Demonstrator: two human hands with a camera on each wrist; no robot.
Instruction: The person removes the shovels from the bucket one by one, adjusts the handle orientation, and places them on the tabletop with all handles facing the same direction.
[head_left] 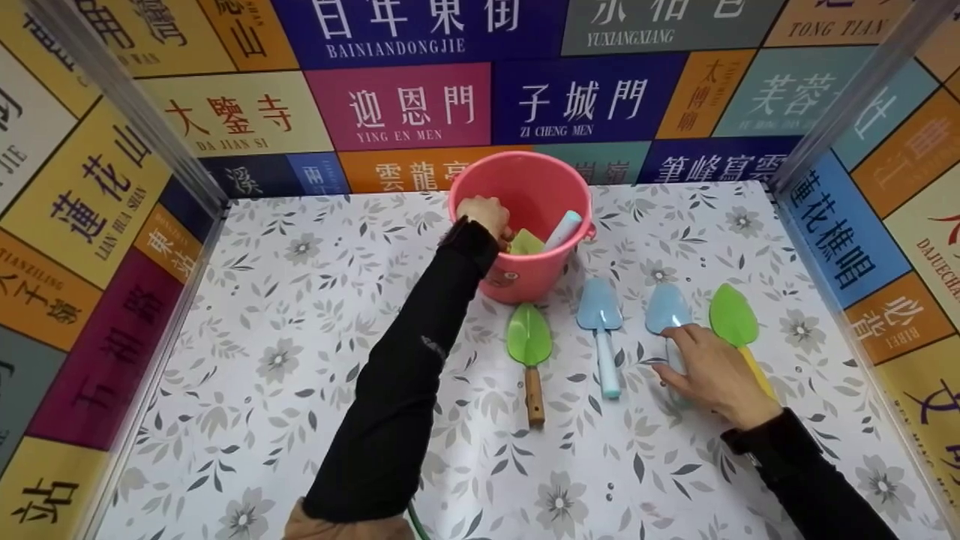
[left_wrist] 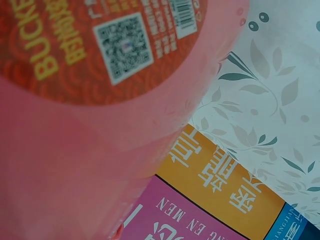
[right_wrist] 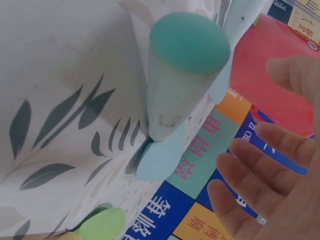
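Tabletop [head_left: 247, 435], left fingers [head_left: 501, 219] half-hidden in bucket [head_left: 544, 276]

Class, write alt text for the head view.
A person's left-hand grip reaches into a pink bucket; the open right-hand grip hovers by a blue trowel. Another blue trowel and two green trowels lie on the flowered tabletop.

Pink bucket [head_left: 534, 281]: 1. Blue trowels [head_left: 600, 309] on tabletop [head_left: 225, 420]: 2. Green trowels [head_left: 529, 341] there: 2 (1 brown handle [head_left: 533, 394], 1 yellow handle [head_left: 754, 371]). Tabletop trowel total: 4. Inside bucket: 1 pale handle [head_left: 559, 232], 1 yellow-green piece [head_left: 527, 242] showing; full count hidden.
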